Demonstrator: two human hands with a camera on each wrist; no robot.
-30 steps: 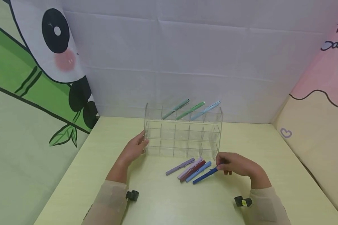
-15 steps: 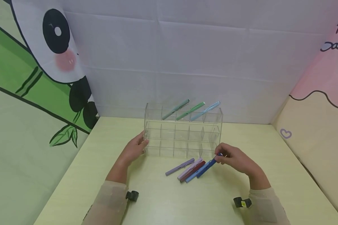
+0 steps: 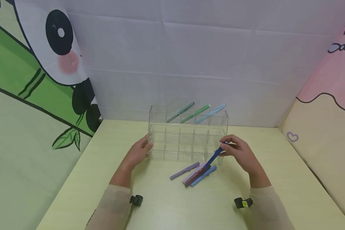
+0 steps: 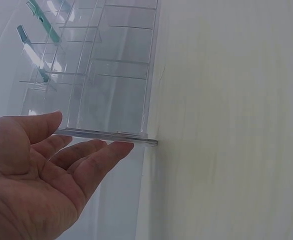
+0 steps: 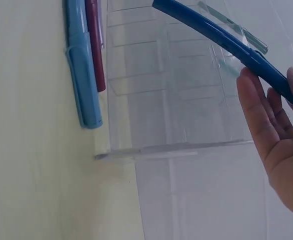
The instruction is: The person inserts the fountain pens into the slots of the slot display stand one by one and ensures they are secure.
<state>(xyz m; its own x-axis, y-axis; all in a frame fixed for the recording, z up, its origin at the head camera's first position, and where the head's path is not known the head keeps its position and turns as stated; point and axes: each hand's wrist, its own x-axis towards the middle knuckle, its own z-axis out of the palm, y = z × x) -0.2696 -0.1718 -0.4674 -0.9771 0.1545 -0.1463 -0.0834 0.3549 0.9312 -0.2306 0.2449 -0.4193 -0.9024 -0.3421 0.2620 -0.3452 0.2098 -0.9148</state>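
A clear acrylic pen rack stands at the table's middle, its tiers split into small compartments. My left hand holds its left side panel, thumb at the front and fingers along the outside in the left wrist view. At the rack's right end, my right hand pinches a dark blue pen by its upper end, tilted with the lower end toward the left. Below it on the table lie a purple pen, a lilac pen, a dark red pen and a light blue pen.
In the rack's top tier lean a grey-green pen, a green pen and a pale blue pen. A white cloth backdrop hangs behind the table, with printed cloths at both sides.
My right hand has lifted the dark blue pen off the table, moving up and away toward the rack's right end. The left hand stays at the rack's side.
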